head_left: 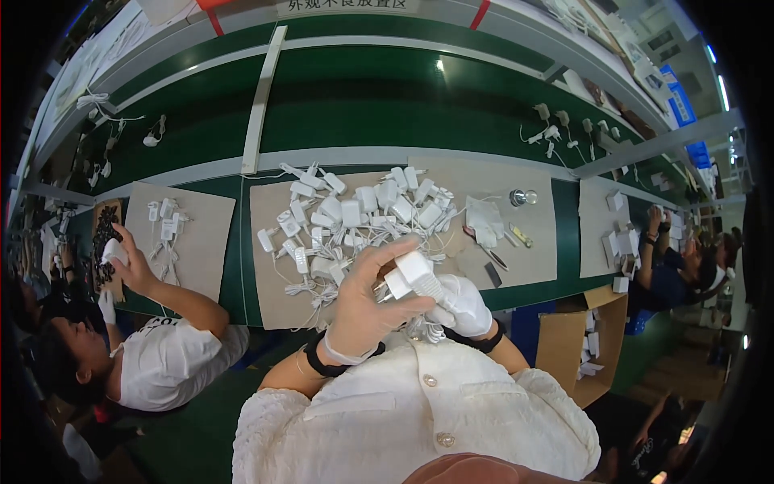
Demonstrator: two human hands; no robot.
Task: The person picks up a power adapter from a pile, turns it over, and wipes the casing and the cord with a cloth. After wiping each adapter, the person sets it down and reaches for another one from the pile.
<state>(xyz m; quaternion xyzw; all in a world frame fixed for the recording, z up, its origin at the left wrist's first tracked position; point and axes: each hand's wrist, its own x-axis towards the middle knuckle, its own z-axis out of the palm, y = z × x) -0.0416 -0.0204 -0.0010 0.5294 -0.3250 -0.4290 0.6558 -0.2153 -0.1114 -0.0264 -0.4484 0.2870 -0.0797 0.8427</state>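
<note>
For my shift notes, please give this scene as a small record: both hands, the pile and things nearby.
Left hand: gloved, holding a white adapter
Right hand: white-gloved, close beside the adapter; exact grip unclear
Pile: many white plug adapters with cables, on brown sheets
Right of pile: clear bottle
Carton: open, white pieces inside

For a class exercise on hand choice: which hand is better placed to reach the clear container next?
Probably the right hand: it is nearer the clear container. The left hand is farther across and holds the white charger. Whether the right hand also holds something is unclear.
</note>
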